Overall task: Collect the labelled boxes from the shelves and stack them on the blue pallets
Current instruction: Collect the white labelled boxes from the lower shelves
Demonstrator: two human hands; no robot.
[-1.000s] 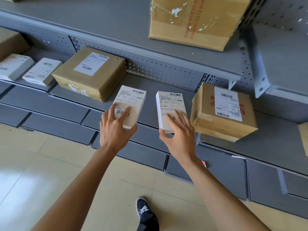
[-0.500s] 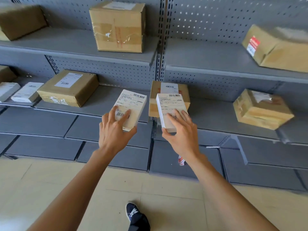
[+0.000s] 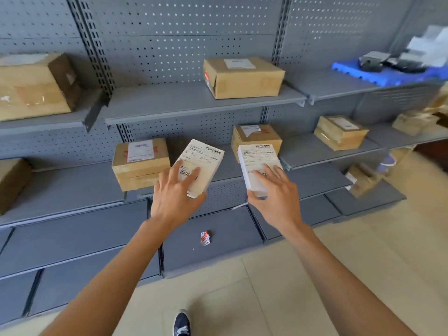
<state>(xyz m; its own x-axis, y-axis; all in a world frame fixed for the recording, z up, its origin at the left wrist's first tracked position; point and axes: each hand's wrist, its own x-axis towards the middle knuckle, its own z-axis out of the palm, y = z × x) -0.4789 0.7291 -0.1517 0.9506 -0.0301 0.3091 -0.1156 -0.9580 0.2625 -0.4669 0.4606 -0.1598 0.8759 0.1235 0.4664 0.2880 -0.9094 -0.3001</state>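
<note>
- Far left of the frame, a big brown carton [image 3: 34,86] sits on the upper shelf [image 3: 184,103], untouched, with another brown box [image 3: 12,183] at the left edge a tier down.
- Left of centre, a labelled cardboard box [image 3: 140,163] waits on the middle shelf, just behind the left hand.
- Centre now: the left hand [image 3: 175,195] holds a flat white box [image 3: 200,166] in the air, fingers spread across the label on top and thumb tucked under the near corner.
- Just right of it, the right hand [image 3: 276,197] carries a second white box [image 3: 258,167] the same way, fingers fanned over the top, thumb clamping the near left corner.
- One hand manages each box, so they look light and stiff; the smooth label could slip, so a grip on the near end with the thumb beneath seems the safe hold.
- Behind the right-hand box, another brown parcel [image 3: 257,138] rests on the middle shelf, with more along to the right.
- Upper right of the frame, the blue pallet [image 3: 388,75] shows, blurred, with dark items already on it; both white boxes are well apart from it.
- Plenty of cartons remain shelved, so this job looks far from done.
</note>
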